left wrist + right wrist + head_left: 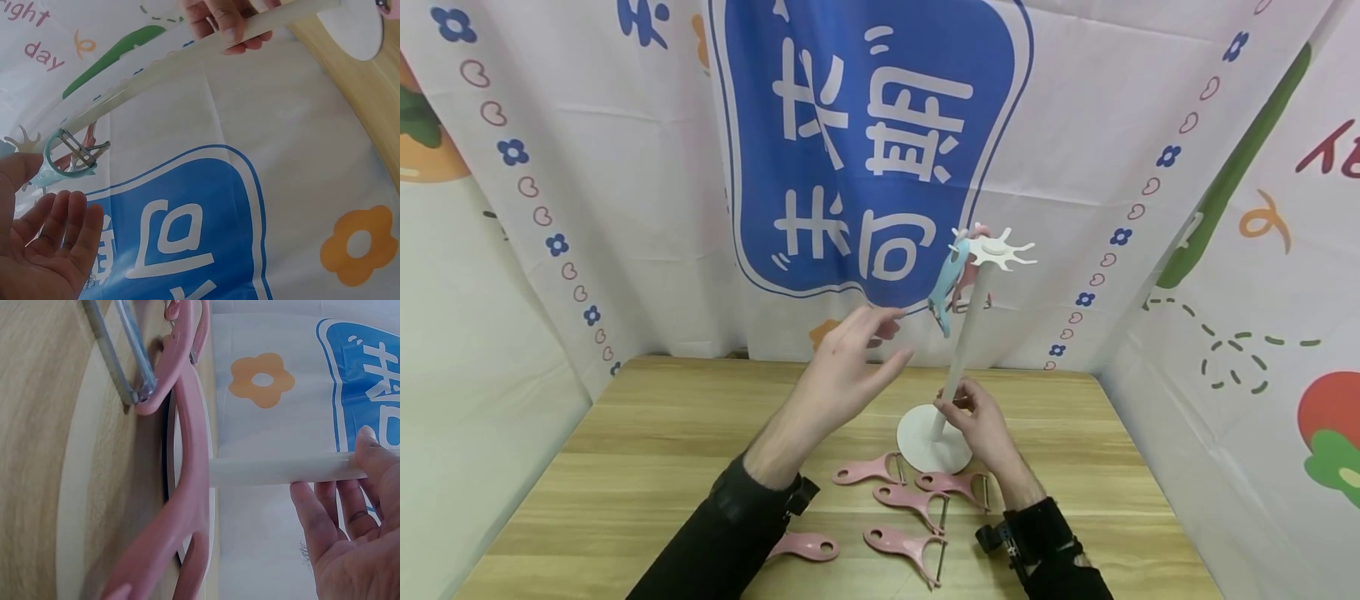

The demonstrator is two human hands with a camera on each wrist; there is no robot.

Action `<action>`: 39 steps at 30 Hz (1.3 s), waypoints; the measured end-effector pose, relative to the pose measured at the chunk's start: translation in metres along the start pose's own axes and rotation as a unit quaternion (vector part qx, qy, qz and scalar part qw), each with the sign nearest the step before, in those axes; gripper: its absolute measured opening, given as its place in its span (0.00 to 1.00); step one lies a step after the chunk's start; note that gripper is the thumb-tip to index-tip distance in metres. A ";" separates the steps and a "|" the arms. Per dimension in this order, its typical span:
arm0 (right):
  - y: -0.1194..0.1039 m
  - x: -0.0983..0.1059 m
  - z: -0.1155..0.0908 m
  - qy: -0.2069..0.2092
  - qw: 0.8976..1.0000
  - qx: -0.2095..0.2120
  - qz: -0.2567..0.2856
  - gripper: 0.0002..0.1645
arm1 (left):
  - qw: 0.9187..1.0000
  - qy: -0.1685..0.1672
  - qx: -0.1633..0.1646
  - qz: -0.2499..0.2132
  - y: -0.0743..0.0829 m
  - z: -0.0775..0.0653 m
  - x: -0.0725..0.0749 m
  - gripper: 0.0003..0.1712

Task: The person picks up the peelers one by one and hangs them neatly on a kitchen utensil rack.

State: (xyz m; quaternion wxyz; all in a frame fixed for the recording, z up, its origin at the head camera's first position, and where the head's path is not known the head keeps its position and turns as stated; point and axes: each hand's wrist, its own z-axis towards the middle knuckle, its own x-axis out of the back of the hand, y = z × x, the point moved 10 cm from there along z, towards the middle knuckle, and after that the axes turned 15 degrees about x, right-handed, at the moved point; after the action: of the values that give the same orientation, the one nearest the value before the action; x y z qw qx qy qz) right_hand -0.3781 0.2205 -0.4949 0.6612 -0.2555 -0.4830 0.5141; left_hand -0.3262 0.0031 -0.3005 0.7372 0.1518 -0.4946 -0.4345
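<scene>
A white stand with a round base (925,442) and a star-shaped hook top (1000,250) stands on the table. My right hand (988,427) grips its pole (967,346) low down, thumb and fingers around it in the right wrist view. A light-blue peeler (948,282) hangs from one hook, its blade end downward. Behind it hangs a pink peeler (964,286), partly hidden. To the left of these, my left hand (847,354) is raised with its fingers loosely bent and nothing in it. In the left wrist view its thumb overlaps the blue peeler (51,177).
Several pink peelers lie on the wooden table (662,467) before the base, among them one near the front (898,542). Another pink peeler (812,547) is partly covered by the left sleeve. Printed cloth (647,208) hangs behind and at both sides.
</scene>
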 end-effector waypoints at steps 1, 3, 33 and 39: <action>0.000 0.000 0.000 0.000 1.000 0.000 -0.002 0.15 | 1.000 -0.002 -0.001 0.006 -0.001 -0.002 0.000 0.29; 0.001 0.000 0.000 0.000 1.000 -0.001 -0.006 0.16 | 1.000 -0.005 -0.003 0.018 -0.004 -0.007 -0.001 0.29; 0.002 0.002 0.001 0.000 1.000 0.004 -0.007 0.17 | 0.986 -0.087 0.007 0.141 -0.055 -0.076 -0.012 0.29; 0.000 0.000 0.001 0.000 1.000 0.011 -0.007 0.15 | 0.979 -0.131 -0.016 0.154 -0.061 -0.093 -0.020 0.27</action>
State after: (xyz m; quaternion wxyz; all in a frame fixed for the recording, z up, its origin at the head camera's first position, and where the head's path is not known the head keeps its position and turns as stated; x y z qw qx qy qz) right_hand -0.3785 0.2206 -0.4942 0.6673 -0.2450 -0.4793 0.5147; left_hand -0.2791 -0.0357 -0.3953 0.7267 0.0037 -0.5972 -0.3394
